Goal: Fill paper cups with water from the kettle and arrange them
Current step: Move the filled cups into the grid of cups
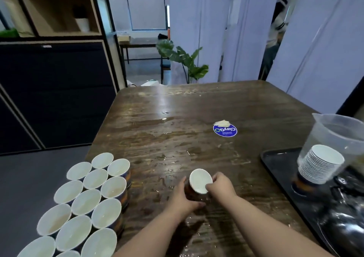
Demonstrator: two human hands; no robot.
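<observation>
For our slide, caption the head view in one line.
Both hands, left and right, hold a cup over the wet table, beside filled cups.

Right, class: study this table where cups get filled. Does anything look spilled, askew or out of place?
Yes. Water is spilled across the wooden table, in shiny patches and droplets reaching the cup held by both hands. A crumpled tissue lies by the blue sticker.

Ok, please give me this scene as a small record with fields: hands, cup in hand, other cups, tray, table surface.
left hand: grips the side of the held cup
right hand: pinches its rim
held cup: tilted, contents not clear
cup group: packed rows at the table's left edge
cup stack: nested, lying on the black tray
plastic jug: beside the stack
table: wood, wet patches, blue sticker
</observation>
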